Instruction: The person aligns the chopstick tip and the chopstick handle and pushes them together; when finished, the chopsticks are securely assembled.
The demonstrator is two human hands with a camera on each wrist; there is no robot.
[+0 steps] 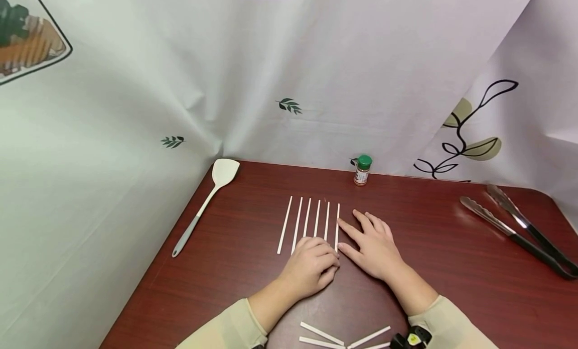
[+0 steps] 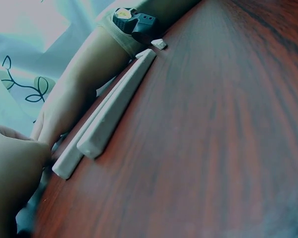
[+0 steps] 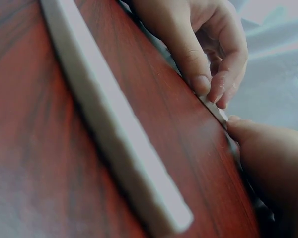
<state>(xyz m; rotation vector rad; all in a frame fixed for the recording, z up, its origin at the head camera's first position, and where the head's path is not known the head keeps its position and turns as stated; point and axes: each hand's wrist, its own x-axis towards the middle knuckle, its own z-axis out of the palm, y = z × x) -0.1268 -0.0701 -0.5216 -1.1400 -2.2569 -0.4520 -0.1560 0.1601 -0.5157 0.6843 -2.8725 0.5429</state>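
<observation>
Several thin white sticks lie side by side on the dark red table, their far ends slanting slightly right. My left hand is at the near ends of the row with its fingers curled and covers some of those ends. In the right wrist view its thumb and forefinger pinch the near end of the rightmost white stick. My right hand spreads its fingers to the right of the row. Its forefinger and thumb tips touch that same rightmost stick along its right side.
Several more white sticks lie near me, between my forearms. A white spatula with a grey handle lies at the left edge. A green-capped spice jar stands at the back, and metal tongs lie at the right.
</observation>
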